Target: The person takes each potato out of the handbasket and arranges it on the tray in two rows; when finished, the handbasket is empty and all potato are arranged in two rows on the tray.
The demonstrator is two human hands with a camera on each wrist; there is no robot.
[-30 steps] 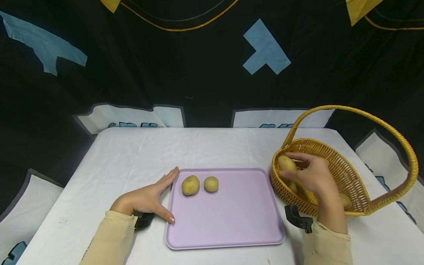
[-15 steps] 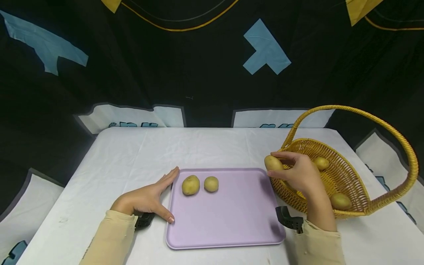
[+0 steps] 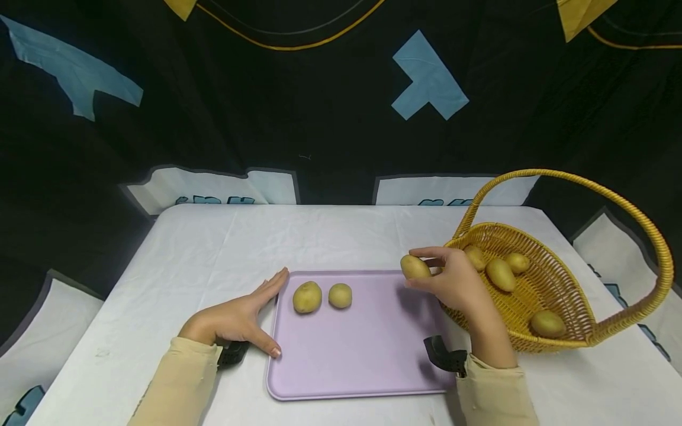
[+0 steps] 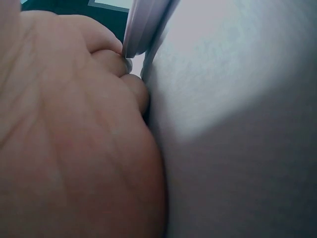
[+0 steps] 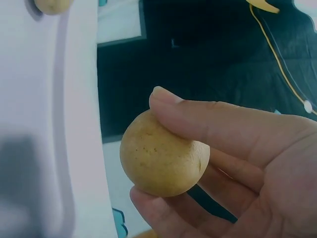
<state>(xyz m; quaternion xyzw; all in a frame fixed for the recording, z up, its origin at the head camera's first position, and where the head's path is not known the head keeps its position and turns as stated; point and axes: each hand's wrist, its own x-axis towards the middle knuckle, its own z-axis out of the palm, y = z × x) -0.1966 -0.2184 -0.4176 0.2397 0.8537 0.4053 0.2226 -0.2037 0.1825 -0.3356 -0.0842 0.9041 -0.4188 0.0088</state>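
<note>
My right hand (image 3: pixel 453 281) pinches a potato (image 3: pixel 415 267) between thumb and fingers, above the right far corner of the lilac tray (image 3: pixel 362 349). In the right wrist view the same potato (image 5: pixel 163 156) looks round and yellow, with small dark specks. My left hand (image 3: pixel 240 316) touches the tray's left edge, fingers and thumb spread along it. Up close in the left wrist view, the left hand (image 4: pixel 79 119) lies low against the white cloth, by the tray's rim (image 4: pixel 143 27). Two potatoes rest on the tray near its far left corner: a larger potato (image 3: pixel 306 297) and a smaller potato (image 3: pixel 340 296).
A yellow wicker basket (image 3: pixel 524 307) with a tall arched handle (image 3: pixel 639 222) stands right of the tray. Several potatoes lie in it, one potato (image 3: pixel 548 323) near its front. White cloth (image 3: pixel 319 236) covers the table, and a dark printed curtain (image 3: pixel 330 118) hangs behind.
My right hand has lifted a potato out of the basket and carried it left over the tray's edge. Potatoes in the basket have come into sight. The left hand stays in place.
</note>
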